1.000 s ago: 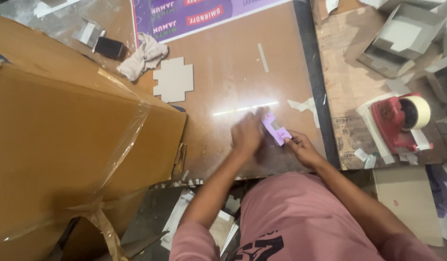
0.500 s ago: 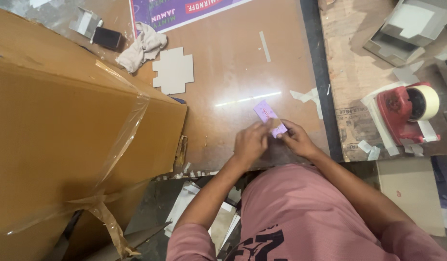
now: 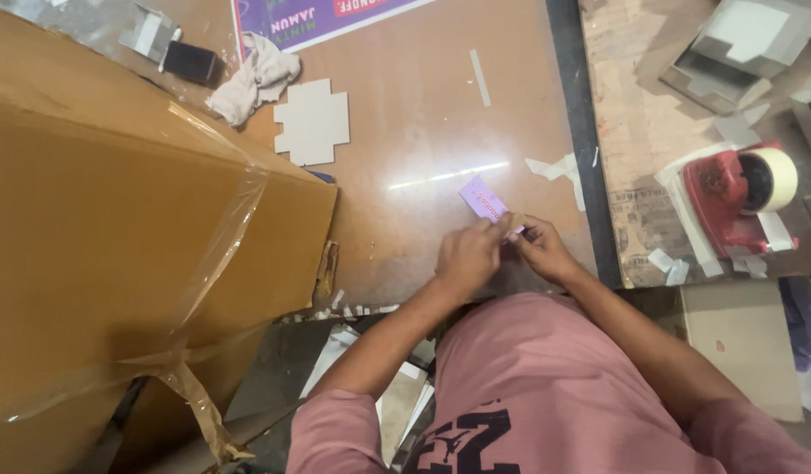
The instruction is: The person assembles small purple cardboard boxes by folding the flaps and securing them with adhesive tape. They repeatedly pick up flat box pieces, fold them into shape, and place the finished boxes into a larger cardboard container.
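A small purple printed card piece [image 3: 481, 199] lies at the near edge of the brown table [image 3: 405, 114], held between both of my hands. My left hand [image 3: 468, 255] pinches its near end with the fingers closed. My right hand [image 3: 540, 246] grips the same end from the right, fingertips touching the left hand's. The part of the piece under my fingers is hidden. A flat grey cross-shaped cardboard blank [image 3: 312, 121] lies on the table further away to the left.
A big brown taped carton [image 3: 116, 254] fills the left. A crumpled cloth [image 3: 258, 77] and a purple printed sheet [image 3: 313, 17] lie at the far side. A red tape dispenser [image 3: 735, 193] and grey folded boxes [image 3: 730, 48] sit on the right bench.
My hands have drawn the purple piece closer to the table's near edge and closed together on it. The view has shifted slightly.
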